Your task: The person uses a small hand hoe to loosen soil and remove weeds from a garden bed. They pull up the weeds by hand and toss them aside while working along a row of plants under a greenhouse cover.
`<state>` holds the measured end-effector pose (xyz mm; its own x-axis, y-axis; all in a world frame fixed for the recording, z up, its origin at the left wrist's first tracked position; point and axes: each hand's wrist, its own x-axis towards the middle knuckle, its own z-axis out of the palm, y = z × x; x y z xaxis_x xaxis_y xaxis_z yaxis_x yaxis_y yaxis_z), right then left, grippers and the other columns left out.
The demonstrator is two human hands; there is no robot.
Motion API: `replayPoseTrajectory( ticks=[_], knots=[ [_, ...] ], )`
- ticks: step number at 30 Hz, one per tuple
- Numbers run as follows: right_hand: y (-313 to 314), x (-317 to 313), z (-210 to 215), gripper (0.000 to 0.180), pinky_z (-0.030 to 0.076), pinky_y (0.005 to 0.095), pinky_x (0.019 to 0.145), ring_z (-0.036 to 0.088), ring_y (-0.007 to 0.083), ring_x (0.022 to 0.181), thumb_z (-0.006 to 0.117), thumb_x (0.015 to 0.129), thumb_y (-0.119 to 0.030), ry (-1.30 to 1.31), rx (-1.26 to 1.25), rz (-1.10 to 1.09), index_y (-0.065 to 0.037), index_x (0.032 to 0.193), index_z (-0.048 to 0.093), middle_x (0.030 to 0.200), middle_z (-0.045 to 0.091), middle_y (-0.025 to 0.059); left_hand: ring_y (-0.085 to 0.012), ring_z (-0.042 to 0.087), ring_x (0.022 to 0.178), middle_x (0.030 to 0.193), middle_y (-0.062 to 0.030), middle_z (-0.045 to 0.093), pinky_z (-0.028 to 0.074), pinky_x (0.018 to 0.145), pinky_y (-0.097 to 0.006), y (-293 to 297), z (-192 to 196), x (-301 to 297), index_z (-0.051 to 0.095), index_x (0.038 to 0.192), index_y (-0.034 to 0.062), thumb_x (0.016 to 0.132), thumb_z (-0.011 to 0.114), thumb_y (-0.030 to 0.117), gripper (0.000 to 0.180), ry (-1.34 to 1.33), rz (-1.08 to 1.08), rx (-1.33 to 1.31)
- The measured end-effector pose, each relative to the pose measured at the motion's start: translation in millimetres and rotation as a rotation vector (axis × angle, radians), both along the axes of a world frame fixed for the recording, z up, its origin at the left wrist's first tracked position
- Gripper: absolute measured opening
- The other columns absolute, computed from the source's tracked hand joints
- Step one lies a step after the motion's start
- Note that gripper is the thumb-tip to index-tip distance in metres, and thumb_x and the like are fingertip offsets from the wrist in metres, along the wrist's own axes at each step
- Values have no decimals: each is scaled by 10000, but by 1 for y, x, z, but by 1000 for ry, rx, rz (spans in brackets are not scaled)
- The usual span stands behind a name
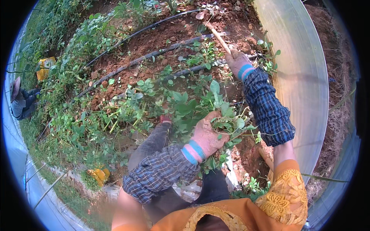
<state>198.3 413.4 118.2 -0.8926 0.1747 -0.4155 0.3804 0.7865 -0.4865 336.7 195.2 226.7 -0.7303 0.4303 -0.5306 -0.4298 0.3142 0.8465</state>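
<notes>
My left hand (210, 134), in a dirty pink glove with a blue-striped cuff, is closed around a bunch of leafy green plants (227, 119). Stems and leaves stick out on both sides of the fist. Farther ahead to the right, my right hand (237, 62), gloved likewise, grips a wooden-handled tool (219, 37). Its far end reaches the soil, where its head is too small to make out. A second length of wooden pole (266, 159) shows below my right forearm; whether it belongs to the same tool, I cannot tell.
Dark irrigation hoses (154, 54) cross the reddish soil (173, 29). Low green plants (73, 127) spread to the left. A translucent plastic sheet (300, 77) borders the right side. Yellow containers (46, 68) stand among the plants, and another person (23, 99) is at far left.
</notes>
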Motion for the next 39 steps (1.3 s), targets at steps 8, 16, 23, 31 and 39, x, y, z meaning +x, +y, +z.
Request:
replayPoseTrajectory(
  ticks=[8, 16, 23, 31, 39],
  knots=[
    [106, 75, 47, 313, 529, 411, 732, 647, 336, 875, 587, 902, -256, 264, 300, 448, -124, 1185, 577, 992, 662, 153, -302, 646, 879, 977, -170, 653, 509, 784, -352, 1, 4, -11, 530, 1172, 7, 664, 717, 150, 559, 55, -193, -58],
    [198, 50, 105, 230, 518, 424, 667, 644, 335, 764, 598, 883, -282, 30, 532, 653, -127, 1051, 621, 828, 662, 133, -263, 611, 708, 848, -148, 627, 493, 645, -365, 0, 13, -11, 557, 1091, 77, 773, 682, 288, 401, -184, -318, 4],
    [178, -25, 52, 351, 493, 442, 624, 620, 367, 685, 579, 864, -421, -155, 617, 626, -80, 820, 647, 701, 626, 176, -182, 613, 487, 865, -107, 644, 496, 408, -297, 4, 15, -20, 534, 1194, 91, 753, 727, 169, 487, -210, -314, 81],
    [177, -44, 15, 456, 357, 339, 469, 398, 118, 507, 521, 942, -392, -301, 191, 633, 14, 766, 625, 522, 414, 52, -368, 611, 962, 1049, -185, 619, 503, 809, -415, 1, 5, -15, 520, 1207, 79, 673, 772, 264, 619, -81, -392, 47],
    [158, -72, 3, 300, 487, 427, 604, 629, 347, 681, 622, 873, -360, 5, 448, 881, -77, 779, 585, 692, 618, 167, -289, 624, 889, 964, -120, 630, 507, 725, -398, 13, -6, -25, 518, 1189, 123, 718, 711, 221, 518, -364, -452, 85]
  ],
)
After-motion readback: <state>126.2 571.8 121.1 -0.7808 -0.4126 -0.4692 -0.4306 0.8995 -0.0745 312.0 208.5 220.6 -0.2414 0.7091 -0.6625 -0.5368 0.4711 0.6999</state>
